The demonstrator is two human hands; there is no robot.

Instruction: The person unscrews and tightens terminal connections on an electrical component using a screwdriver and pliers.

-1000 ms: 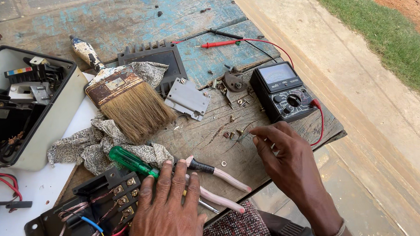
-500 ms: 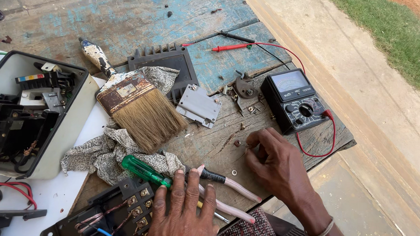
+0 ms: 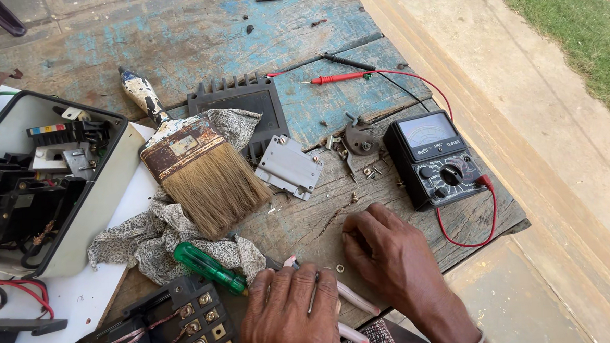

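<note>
Two hands: left hand [image 3: 290, 313] on pliers [image 3: 348, 307], right hand [image 3: 391, 253] on table [image 3: 307, 219].

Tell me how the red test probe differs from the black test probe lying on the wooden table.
The red test probe is bright, lies nearly level, and points left; the black test probe is dark, lies slanted, and sits farther from the hands. Both rest untouched on the blue-painted wooden table, their thin leads running toward the black analogue meter.

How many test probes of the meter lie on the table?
2: the red probe and the black probe lie close together on the blue boards, behind the meter.
</note>
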